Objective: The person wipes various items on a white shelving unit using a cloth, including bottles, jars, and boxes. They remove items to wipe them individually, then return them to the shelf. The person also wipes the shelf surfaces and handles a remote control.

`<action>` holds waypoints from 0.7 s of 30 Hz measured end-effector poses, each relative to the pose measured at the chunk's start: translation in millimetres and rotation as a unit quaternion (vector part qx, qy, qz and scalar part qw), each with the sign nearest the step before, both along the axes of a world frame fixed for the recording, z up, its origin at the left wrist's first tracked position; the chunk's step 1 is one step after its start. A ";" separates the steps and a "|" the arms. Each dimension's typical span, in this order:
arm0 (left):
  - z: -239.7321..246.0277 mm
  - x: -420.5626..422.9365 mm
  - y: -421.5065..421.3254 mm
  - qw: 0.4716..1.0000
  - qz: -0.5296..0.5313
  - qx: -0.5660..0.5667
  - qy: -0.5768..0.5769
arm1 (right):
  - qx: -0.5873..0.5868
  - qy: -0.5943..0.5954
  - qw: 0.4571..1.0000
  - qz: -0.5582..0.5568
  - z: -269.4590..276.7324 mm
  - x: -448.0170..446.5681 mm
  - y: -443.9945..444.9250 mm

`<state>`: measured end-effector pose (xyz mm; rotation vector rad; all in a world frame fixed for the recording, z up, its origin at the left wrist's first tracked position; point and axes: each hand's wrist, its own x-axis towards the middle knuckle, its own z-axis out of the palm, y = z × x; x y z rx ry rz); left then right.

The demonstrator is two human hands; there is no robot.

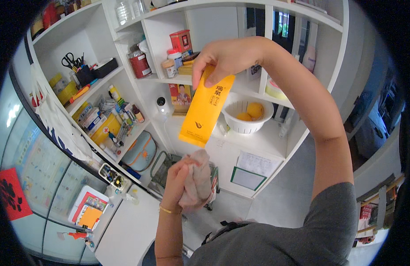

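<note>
Pinched by its top end, a flat yellow packet (205,111) with dark printing hangs from my right hand (230,58). That arm is raised, bent at the elbow, in front of the white shelf unit. Lower down, my left hand (176,183) grips a crumpled pale greyish-pink cloth (198,183). The cloth sits just below the packet's bottom edge, and a small gap seems to part them. Behind the packet to the right stands a white slotted plastic basket (243,124) holding orange round fruit (255,110).
White shelves (132,136) carry jars, boxes and medicine bottles. A black pen holder with scissors (85,73) stands at upper left. Below are a folding cart (165,169), a white desk (127,229) and a green-framed board (248,178). A white cloth bag (57,118) hangs at left.
</note>
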<state>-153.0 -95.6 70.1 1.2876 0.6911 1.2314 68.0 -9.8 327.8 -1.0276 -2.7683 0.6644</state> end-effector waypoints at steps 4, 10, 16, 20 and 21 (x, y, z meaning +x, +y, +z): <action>10.3 11.7 -1.2 0.999 -0.006 -0.024 0.032 | -0.073 -0.049 0.996 0.028 -21.7 -17.2 1.1; -14.2 12.2 -8.6 0.999 0.011 -0.042 0.023 | -0.071 0.038 0.994 0.079 -74.3 -23.4 1.4; -35.4 3.2 -13.2 0.991 0.090 -0.044 -0.084 | -0.251 0.333 0.908 -0.046 -122.1 -28.3 4.4; -38.7 -1.5 -19.3 0.992 0.125 -0.029 -0.005 | -0.295 0.301 0.906 -0.042 -149.7 -31.4 -5.5; -38.9 -1.3 -20.1 0.992 0.124 -0.033 0.010 | -0.279 0.290 0.914 -0.056 -153.9 -30.0 -6.9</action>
